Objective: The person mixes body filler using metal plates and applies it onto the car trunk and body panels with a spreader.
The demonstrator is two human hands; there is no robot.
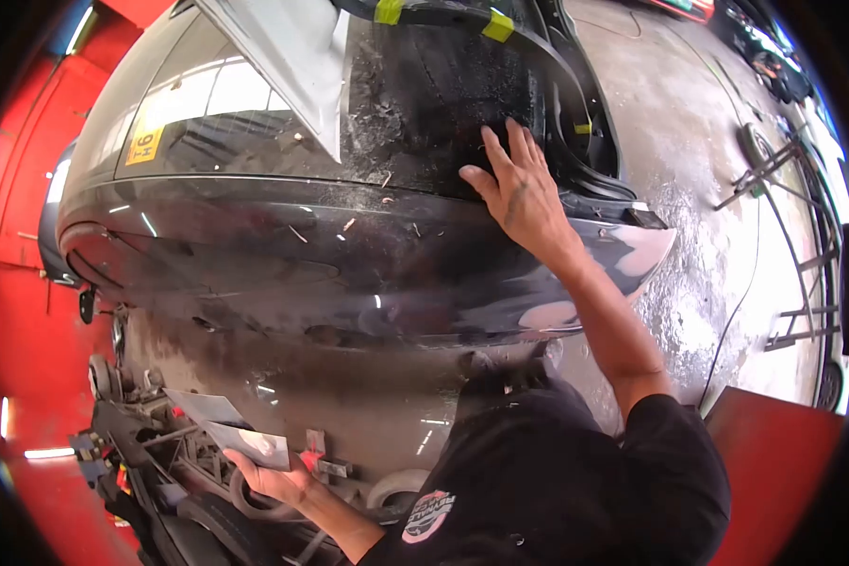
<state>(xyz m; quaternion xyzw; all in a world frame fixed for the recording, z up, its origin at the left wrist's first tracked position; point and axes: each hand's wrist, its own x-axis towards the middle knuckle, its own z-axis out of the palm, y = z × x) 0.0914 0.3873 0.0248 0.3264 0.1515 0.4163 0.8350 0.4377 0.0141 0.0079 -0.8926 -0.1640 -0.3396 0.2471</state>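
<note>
My right hand (530,200) is spread flat, with its fingertips over the dusty dark surface (424,94) near the edge of the dark car (349,255). Nothing is held in it. Low on the left, my left hand (272,479) grips a thin flat grey plate (266,447), which has a paler patch on its face. Another grey flat piece (208,407) shows just behind it; whether the two are joined I cannot tell. Small chips and white dust lie along the car's edge. A white sheet (292,57) stands up over the glass, its corner pointing down.
Yellow tape (498,26) marks the black trim at the opening. Tyres (398,489) and metal parts lie on the floor at lower left. To the right are a metal stand (774,174), a cable on the wet-looking floor and a red panel (774,462).
</note>
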